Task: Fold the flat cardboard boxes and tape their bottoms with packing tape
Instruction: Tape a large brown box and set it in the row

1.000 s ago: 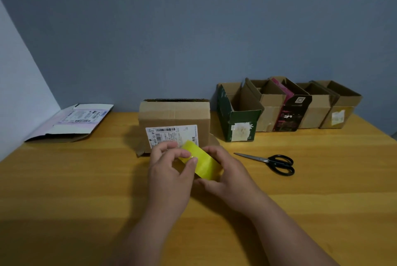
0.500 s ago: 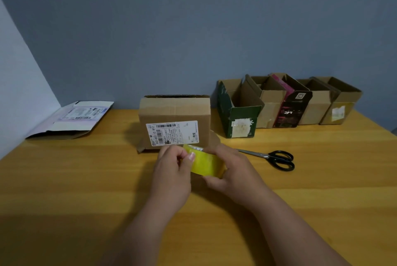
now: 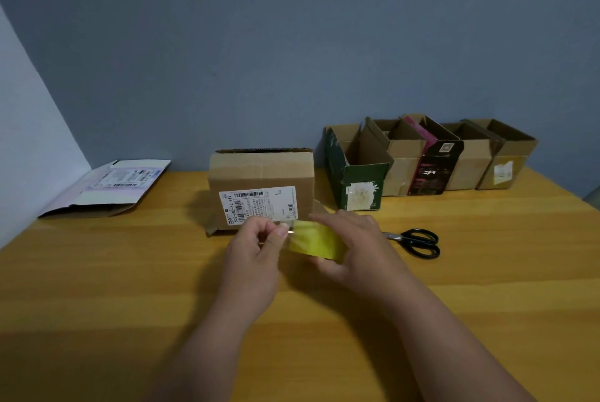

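Note:
A folded brown cardboard box [image 3: 261, 171] with a white shipping label stands on the wooden table [image 3: 97, 271], just beyond my hands. My right hand [image 3: 354, 249] grips a yellow roll of packing tape [image 3: 316, 241] in front of the box. My left hand [image 3: 255, 252] pinches the loose tape end at the roll's left side, thumb against forefinger. A flat, unfolded box [image 3: 107, 187] with a white label lies at the table's far left.
Black scissors [image 3: 417, 241] lie on the table right of my hands. Several open assembled boxes [image 3: 422, 161] stand in a row along the back right, against the grey wall. A pale wall borders the table's left side.
Both hands have moved forward toward the box with the roll. My left fingers went from feeling along the roll to pinching its end, now drawn slightly left.

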